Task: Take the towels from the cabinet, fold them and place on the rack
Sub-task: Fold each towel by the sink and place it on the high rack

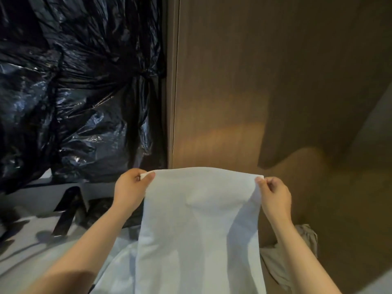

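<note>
A white towel (199,225) hangs lengthwise in front of me, stretched flat between both hands. My left hand (129,187) pinches its top left corner between thumb and fingers. Its top right corner is pinched by my right hand (273,196). The towel's lower part runs out of the frame at the bottom. Neither the rack nor the cabinet's inside can be seen.
A brown wooden panel (233,81) stands straight ahead, close behind the towel. Crumpled black plastic sheeting (74,81) fills the left side. Below it lie a pale ledge (31,196) and dark strap-like pieces (67,211). Beige cloth (292,251) shows at lower right.
</note>
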`<action>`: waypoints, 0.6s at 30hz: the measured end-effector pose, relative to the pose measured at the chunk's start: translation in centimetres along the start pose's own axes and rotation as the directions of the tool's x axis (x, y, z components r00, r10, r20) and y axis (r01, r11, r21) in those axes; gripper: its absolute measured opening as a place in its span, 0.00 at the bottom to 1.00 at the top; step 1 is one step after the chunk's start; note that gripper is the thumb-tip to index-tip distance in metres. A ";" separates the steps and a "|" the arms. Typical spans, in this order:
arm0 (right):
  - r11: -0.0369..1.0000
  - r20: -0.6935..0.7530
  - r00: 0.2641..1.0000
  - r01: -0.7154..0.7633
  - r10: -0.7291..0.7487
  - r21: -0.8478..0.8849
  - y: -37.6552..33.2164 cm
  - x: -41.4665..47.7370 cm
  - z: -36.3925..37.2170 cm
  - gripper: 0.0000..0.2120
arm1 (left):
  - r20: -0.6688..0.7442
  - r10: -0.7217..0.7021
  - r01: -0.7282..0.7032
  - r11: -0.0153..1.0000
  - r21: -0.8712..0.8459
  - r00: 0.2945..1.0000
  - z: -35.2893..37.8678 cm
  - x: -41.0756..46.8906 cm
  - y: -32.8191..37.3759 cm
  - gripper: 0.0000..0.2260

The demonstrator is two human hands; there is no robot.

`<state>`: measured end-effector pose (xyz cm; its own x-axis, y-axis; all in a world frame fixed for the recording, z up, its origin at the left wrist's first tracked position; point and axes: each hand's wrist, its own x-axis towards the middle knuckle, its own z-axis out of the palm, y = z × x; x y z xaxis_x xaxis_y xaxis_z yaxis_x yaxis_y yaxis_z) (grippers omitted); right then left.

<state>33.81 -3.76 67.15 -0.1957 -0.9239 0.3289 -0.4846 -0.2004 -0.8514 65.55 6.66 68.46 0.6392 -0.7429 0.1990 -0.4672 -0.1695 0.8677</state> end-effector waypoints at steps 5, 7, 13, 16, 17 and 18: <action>0.996 0.037 0.999 0.021 -0.025 0.090 -1.8 -1.0 -0.8 0.13 | 0.029 -0.056 0.059 0.989 -0.133 0.998 -0.4 -1.8 1.0 0.08; 0.991 0.039 0.998 0.043 -0.048 0.125 -2.8 -1.8 -1.1 0.12 | 0.029 -0.074 0.079 0.979 -0.187 0.997 -0.5 -2.8 1.4 0.06; 0.962 0.100 0.990 0.075 -0.104 0.264 -4.5 -5.0 -0.6 0.10 | 0.085 -0.104 0.126 0.936 -0.329 0.991 -0.7 -5.7 2.0 0.04; 0.956 0.151 0.980 0.084 -0.131 0.281 -4.7 -6.2 0.1 0.09 | 0.150 -0.084 0.138 0.908 -0.395 0.985 -0.6 -7.1 2.5 0.05; 0.953 0.162 0.977 0.085 -0.137 0.291 -4.7 -6.6 0.2 0.08 | 0.160 -0.070 0.129 0.908 -0.398 0.985 -0.5 -7.4 2.7 0.05; 0.949 0.173 0.975 0.083 -0.141 0.305 -4.7 -6.9 0.4 0.08 | 0.168 -0.053 0.117 0.912 -0.394 0.984 -0.4 -7.8 2.9 0.05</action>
<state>37.77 3.48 68.76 0.0251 -0.9286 0.3702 -0.2158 -0.3666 -0.9050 59.50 12.24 69.61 0.5516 -0.8309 0.0731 -0.1107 0.0139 0.9938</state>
